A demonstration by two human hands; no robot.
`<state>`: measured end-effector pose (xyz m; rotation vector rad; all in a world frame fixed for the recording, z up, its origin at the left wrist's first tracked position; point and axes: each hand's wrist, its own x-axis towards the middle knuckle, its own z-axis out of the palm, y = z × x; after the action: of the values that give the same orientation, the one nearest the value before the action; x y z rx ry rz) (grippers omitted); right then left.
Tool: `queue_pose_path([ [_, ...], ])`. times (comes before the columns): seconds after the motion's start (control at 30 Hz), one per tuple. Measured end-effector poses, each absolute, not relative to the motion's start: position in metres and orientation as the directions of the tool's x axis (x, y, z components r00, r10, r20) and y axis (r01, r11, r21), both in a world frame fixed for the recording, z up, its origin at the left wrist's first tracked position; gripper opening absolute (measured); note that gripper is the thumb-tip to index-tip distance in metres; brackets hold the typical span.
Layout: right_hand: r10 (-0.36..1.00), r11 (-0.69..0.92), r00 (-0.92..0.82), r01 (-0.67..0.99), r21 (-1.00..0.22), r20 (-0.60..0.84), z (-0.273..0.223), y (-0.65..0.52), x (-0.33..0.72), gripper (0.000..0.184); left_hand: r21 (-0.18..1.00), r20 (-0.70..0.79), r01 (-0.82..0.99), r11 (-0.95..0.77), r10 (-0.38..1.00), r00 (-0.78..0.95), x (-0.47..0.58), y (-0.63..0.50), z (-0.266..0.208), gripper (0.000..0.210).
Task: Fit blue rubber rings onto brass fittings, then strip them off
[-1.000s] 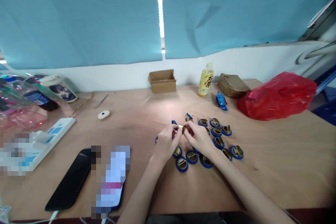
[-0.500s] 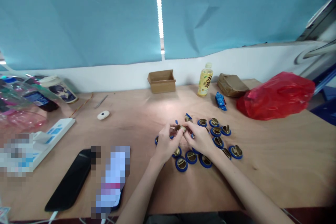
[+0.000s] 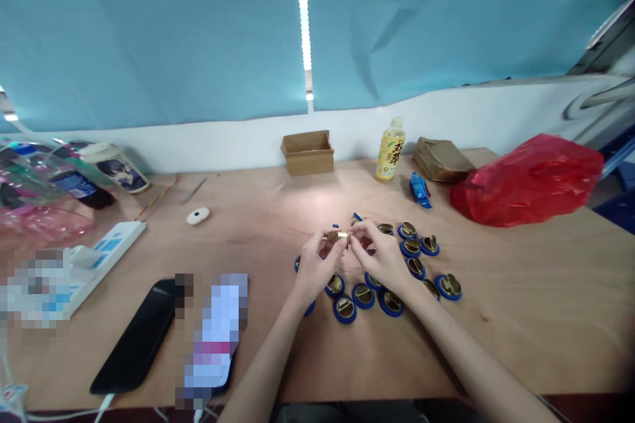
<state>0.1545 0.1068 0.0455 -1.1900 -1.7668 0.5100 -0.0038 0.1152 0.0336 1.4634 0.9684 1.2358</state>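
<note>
Between thumb and fingers, my left hand [image 3: 316, 264] pinches a small gold metal clip [image 3: 340, 236], raised a little above the table. My right hand [image 3: 380, 258] has its thumb and fingertips closed at the clip's right end; the exact contact there is too small to make out. Below and around both hands lie several round blue badges with gold metal backs, such as one badge [image 3: 344, 309] in front and another badge [image 3: 448, 286] at the right. Some of them are partly covered by my hands.
At the back stand an open cardboard box [image 3: 308, 153] and a yellow drink bottle [image 3: 390, 149]. A red plastic bag [image 3: 526, 180] and a blue wrapper [image 3: 420, 190] lie right. Leftward are a black phone [image 3: 136, 337], a lit phone [image 3: 218, 330] and a power strip [image 3: 106, 258].
My right fingers have opened slightly and shifted on the clip, which now shows more of its bright gold side. The badges on the table stay put; the view has shifted slightly.
</note>
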Motion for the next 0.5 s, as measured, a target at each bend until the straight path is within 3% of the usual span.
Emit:
queue_pose_path([
  [0.23, 0.923, 0.381, -0.098, 0.373, -0.846, 0.372, 0.0479, 0.1112, 0.1521, 0.016, 0.971, 0.233, 0.019, -0.237, 0.965, 0.116, -0.0047, 0.1178, 0.0266, 0.025],
  [0.37, 0.959, 0.246, -0.171, 0.091, -0.965, 0.228, 0.0472, 0.1137, 0.1533, 0.024, 0.961, 0.255, 0.081, -0.263, 0.962, 0.102, -0.0054, 0.1168, 0.0291, 0.025],
  [0.5, 0.960, 0.080, -0.257, -0.128, -0.989, 0.111, 0.0503, 0.1139, 0.1530, 0.026, 0.948, 0.280, 0.122, -0.293, 0.953, 0.112, -0.0048, 0.1153, 0.0321, 0.023],
])
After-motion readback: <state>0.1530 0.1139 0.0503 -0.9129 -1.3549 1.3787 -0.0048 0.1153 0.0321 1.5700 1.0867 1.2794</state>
